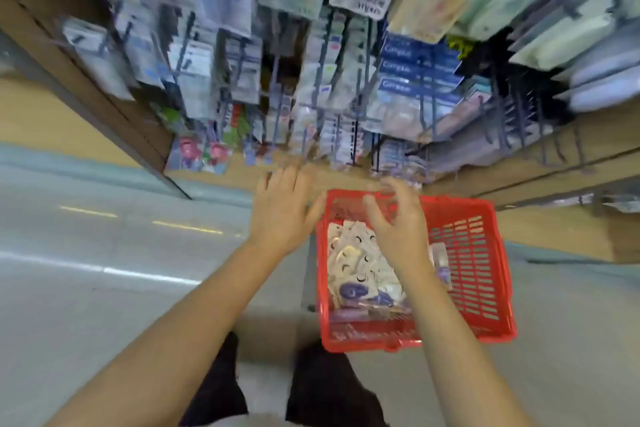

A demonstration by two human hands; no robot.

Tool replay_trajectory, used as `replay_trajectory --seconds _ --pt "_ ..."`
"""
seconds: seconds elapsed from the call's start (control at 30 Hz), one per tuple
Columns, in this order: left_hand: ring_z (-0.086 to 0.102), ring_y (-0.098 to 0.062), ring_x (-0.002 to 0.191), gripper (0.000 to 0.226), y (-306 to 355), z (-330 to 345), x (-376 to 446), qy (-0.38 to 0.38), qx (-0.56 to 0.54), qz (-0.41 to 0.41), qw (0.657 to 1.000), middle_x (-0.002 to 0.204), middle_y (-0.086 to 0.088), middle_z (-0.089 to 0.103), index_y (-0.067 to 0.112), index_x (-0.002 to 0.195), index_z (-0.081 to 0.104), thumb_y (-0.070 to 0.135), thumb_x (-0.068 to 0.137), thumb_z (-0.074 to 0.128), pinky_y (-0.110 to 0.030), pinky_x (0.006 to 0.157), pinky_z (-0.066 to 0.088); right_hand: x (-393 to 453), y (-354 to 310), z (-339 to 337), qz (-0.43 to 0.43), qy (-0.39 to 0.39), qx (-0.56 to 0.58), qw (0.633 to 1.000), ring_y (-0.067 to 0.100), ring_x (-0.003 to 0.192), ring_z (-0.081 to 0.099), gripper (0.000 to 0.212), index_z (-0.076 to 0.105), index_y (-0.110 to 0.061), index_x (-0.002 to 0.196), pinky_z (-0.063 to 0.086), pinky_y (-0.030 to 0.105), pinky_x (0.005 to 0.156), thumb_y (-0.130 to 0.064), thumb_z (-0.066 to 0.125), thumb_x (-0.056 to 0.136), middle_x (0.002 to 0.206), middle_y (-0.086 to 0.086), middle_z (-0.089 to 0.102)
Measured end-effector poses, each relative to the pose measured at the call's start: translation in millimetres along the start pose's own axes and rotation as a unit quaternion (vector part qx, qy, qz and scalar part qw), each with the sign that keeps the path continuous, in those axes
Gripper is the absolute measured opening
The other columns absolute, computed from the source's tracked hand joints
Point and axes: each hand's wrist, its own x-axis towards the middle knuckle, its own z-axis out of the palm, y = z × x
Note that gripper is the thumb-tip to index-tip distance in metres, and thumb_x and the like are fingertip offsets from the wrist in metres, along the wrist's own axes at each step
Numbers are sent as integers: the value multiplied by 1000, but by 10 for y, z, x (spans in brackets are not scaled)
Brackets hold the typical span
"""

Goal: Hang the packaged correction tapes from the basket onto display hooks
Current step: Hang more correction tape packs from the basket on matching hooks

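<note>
A red slatted basket (481,253) sits on the floor in front of the display rack. Several packaged correction tapes (360,270), white cards with purple print, lie piled in its left half. My left hand (284,208) hovers just left of the basket's far left corner, fingers straight and spread, holding nothing. My right hand (398,222) is above the far end of the basket over the packages, fingers loosely curved, with nothing in it. Dark display hooks (323,62) stick out of the rack above, most loaded with hanging packets.
The rack (415,55) is crowded with blurred stationery packs, blue ones at centre right. A wooden base shelf (554,163) runs behind the basket. Grey floor (104,288) stretches to the left. My dark trouser legs (221,388) are at the bottom.
</note>
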Motion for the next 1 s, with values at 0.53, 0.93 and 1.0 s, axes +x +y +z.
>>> replay_trajectory --seconds 0.53,0.93,1.0 --pt "30 -37 153 95 677 1675 -1436 -82 -55 -234 967 169 -17 22 7 163 17 42 93 71 -56 117 35 -416 2857 1015 233 -344 -43 909 22 110 56 74 47 -11 138 47 32 90 -43 83 83 133 7 48" --pt "34 -38 150 94 667 1746 -1220 -46 -35 -197 979 168 -23 22 -1 158 27 55 91 60 -55 113 41 -55 2856 813 305 -259 91 912 19 102 60 24 67 -4 116 45 21 61 -13 71 94 115 8 64" --pt "34 -40 150 94 653 1760 -1200 -44 -21 -181 982 167 -25 22 -1 159 26 55 91 59 -55 113 41 86 2880 778 297 -249 79 918 19 102 58 29 62 -5 124 46 22 63 -12 68 96 117 5 60"
